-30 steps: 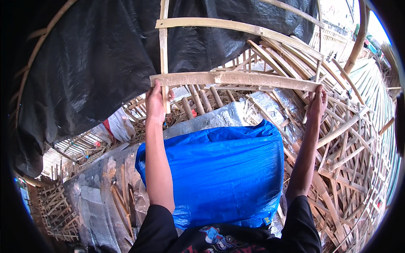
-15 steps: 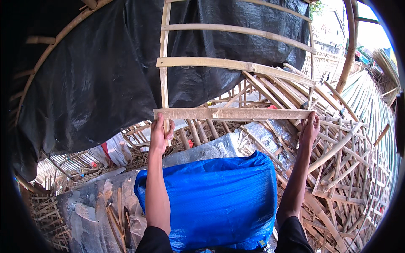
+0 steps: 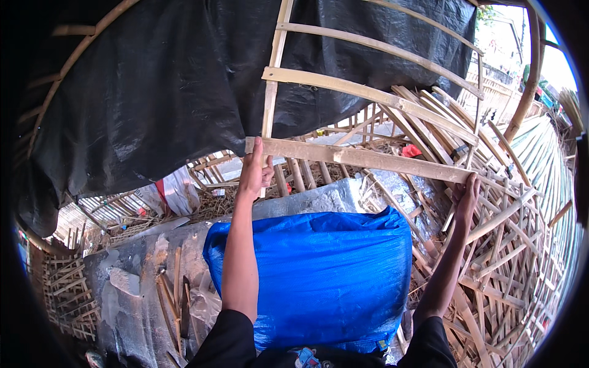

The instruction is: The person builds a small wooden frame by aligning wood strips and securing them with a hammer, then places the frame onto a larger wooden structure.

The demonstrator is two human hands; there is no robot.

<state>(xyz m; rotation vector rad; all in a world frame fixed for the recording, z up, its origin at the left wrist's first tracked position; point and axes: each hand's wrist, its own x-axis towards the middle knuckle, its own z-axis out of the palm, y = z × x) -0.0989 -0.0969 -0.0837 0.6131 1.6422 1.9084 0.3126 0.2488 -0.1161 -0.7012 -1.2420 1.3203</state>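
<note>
A ladder-like bamboo frame (image 3: 374,95) with several flat crosspieces is held up in front of me, its right side lower than its left. My left hand (image 3: 253,172) is closed around the left end of the lowest bamboo slat (image 3: 368,161), thumb on its face and fingers behind by the upright. At the slat's other end, my right hand (image 3: 466,196) grips it with the thumb near the edge; its other fingers are partly hidden. Below the slat, between my forearms, lies a blue tarp-covered bundle (image 3: 319,276).
A black plastic sheet (image 3: 147,92) hangs behind the frame at left. Piled bamboo strips (image 3: 497,245) crowd the right side, by a bamboo post (image 3: 531,80). At lower left, a grey sheet (image 3: 132,319) carries bamboo sticks and a tool-like dark piece (image 3: 185,306).
The frame has shifted right in the view and tilted, its left end rising and its right end dropping. Both hands moved with it, still gripping the lowest slat.
</note>
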